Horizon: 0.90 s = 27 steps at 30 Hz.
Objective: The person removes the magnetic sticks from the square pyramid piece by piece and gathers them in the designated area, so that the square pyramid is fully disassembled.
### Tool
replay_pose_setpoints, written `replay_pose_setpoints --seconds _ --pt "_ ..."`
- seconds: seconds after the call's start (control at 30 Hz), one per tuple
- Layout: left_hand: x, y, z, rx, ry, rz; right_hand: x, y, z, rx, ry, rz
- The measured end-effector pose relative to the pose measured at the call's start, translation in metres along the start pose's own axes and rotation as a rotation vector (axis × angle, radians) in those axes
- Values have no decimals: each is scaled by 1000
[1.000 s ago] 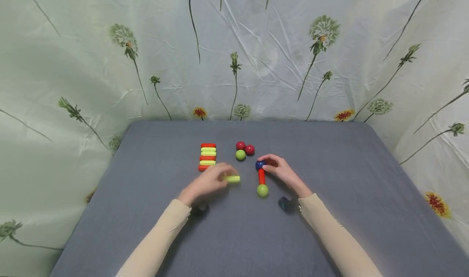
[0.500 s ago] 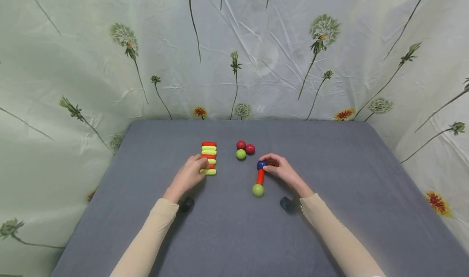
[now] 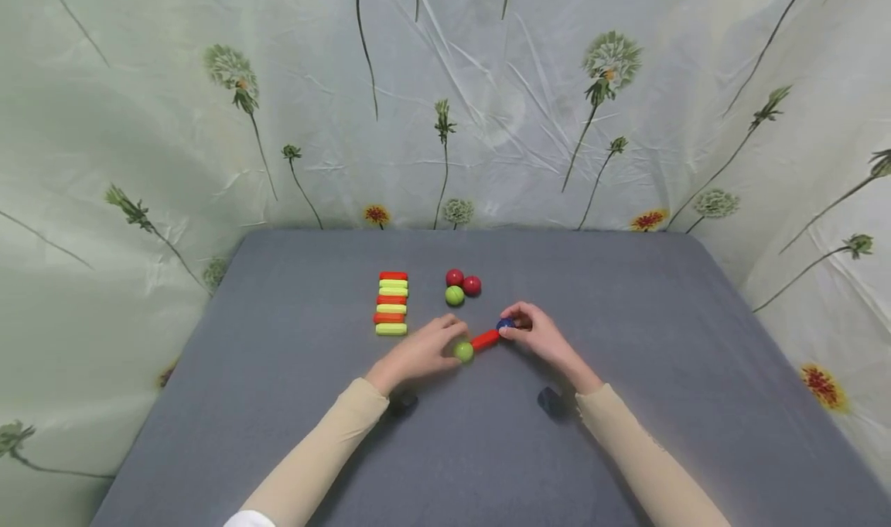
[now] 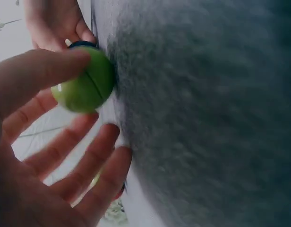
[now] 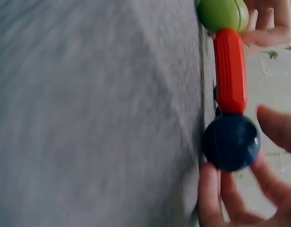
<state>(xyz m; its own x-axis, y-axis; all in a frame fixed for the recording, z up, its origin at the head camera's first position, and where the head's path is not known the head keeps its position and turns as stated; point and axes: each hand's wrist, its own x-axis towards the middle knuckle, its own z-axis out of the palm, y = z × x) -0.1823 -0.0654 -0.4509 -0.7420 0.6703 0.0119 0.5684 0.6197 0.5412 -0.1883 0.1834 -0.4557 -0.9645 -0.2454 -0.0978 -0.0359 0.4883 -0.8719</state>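
A red ribbed bar [image 3: 485,340] joins a green ball [image 3: 463,351] at its left end to a dark blue ball [image 3: 504,324] at its right end. My left hand [image 3: 425,349] holds the green ball between thumb and index finger, its other fingers spread, as the left wrist view shows. At the other end, my right hand [image 3: 548,345] has the blue ball between its thumb and fingertips. In the right wrist view the bar [image 5: 230,71] runs straight from the blue ball [image 5: 231,142] to the green one [image 5: 222,14].
Left of the hands, several red and yellow bars [image 3: 391,300] lie stacked in a column on the grey table [image 3: 445,465]. Two red balls [image 3: 472,285] and another green ball [image 3: 455,296] sit together behind the hands. A floral curtain [image 3: 515,101] hangs around the table.
My left hand set a yellow bar at the near end of the column, released it and came right to the green ball. The joined piece turned from pointing toward me to pointing left.
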Motion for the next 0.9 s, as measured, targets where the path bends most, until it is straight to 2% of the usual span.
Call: replay_pose_setpoints --seconds 0.13,0.3,0.57,0.77,0.83,0.9 --pt "7 3 -4 44 -34 1 -4 3 -3 41 -60 -36" --pt "13 4 -11 121 -29 62 -5 3 -4 43 -85 -48" --pt "12 4 -2 73 -89 26 -5 5 -3 61 -77 -48" --pt "6 -5 -6 9 -44 7 -5 4 -3 51 -69 -5" --pt "4 -10 -11 -42 6 1 -5 4 -3 53 -67 0" --pt "4 -15 -18 -91 85 -6 -6 3 -4 50 -69 2"
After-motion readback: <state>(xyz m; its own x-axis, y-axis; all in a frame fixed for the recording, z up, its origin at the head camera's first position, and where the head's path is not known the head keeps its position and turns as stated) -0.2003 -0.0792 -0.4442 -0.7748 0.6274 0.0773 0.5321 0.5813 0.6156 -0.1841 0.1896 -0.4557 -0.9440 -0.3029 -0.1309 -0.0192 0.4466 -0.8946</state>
